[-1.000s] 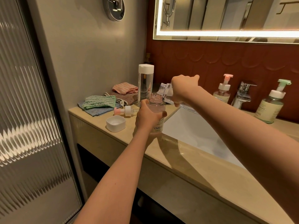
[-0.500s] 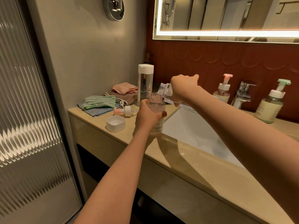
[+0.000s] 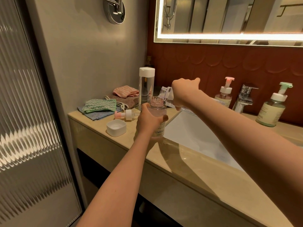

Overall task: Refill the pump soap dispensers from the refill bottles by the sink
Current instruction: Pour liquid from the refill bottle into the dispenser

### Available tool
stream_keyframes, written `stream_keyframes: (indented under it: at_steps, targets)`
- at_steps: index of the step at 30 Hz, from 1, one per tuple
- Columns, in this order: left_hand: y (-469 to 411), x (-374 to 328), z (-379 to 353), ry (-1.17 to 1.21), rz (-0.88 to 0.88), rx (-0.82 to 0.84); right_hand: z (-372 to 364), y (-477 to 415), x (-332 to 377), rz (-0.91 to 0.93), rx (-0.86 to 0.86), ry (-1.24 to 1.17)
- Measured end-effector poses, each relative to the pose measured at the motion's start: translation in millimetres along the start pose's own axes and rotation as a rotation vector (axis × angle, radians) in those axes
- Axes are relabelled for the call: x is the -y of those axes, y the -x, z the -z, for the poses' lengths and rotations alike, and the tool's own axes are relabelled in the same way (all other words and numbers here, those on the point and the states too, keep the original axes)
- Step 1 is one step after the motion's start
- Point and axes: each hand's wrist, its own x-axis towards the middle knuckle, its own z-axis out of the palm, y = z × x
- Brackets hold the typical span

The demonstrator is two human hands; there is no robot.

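Step in hand: pouring, first dispenser. Left hand (image 3: 148, 119) wraps the open dispenser (image 3: 158, 106) round its body, fingers curled across the label; bottle upright, base on the counter (image 3: 188, 171) at the near-left corner of the sink (image 3: 193, 128). Right hand (image 3: 185, 90) is fisted round the clear refill bottle (image 3: 166, 95), tipped steeply with its mouth just above the dispenser neck, directly over the left hand; whether the two rims touch, cannot tell; no stream can be made out, too fine or none. Pink liquid shows up to the dispenser's shoulder, so by my reading the fill is near done.

Left of the left hand, on the counter: the pump head (image 3: 126, 114) on its side, and nearer the edge a white cap (image 3: 116, 127) lying open side up, likely off the bottle being poured. Beyond the left hand: second refill bottle (image 3: 146, 89), upright and capped; folded cloths (image 3: 100, 105) further left. Right of the right hand, past the tap (image 3: 244, 97): pink-pump dispenser (image 3: 223, 95) and green-pump dispenser (image 3: 271, 110), both with pumps on, seemingly not yet opened.

Next move, as I judge it: level the refill bottle slowly to avoid a drip down the neck; set it down; bring the pump head over, tube first into the neck, and screw it down while the left hand steadies.
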Motion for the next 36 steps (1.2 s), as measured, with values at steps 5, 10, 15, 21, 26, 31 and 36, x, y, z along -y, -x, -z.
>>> stream_keyframes:
  at_steps: [5,10,15,21,26,31,36]
  targets:
    - [-0.9,0.4,0.2,0.003,0.000,0.002,0.0,0.2,0.0,-0.002,-0.014,-0.009]
    - [-0.9,0.1,0.2,0.012,0.008,0.006,1.6,1.5,0.1,0.000,-0.007,-0.017]
    - [-0.3,-0.5,0.5,0.021,0.008,0.006,1.3,1.5,1.0,0.000,-0.020,-0.017]
    - [0.3,-0.8,0.9,0.026,0.010,0.012,1.8,2.0,0.8,0.002,-0.018,-0.021]
    - [0.6,-1.1,1.1,0.027,0.011,0.010,0.6,1.8,1.4,-0.003,-0.025,-0.017]
    - [-0.1,-0.6,1.0,0.023,0.010,0.016,2.3,3.5,1.1,0.006,-0.021,-0.015]
    - [0.3,-1.0,1.1,0.025,0.010,0.013,3.5,4.7,1.3,0.006,-0.016,-0.012]
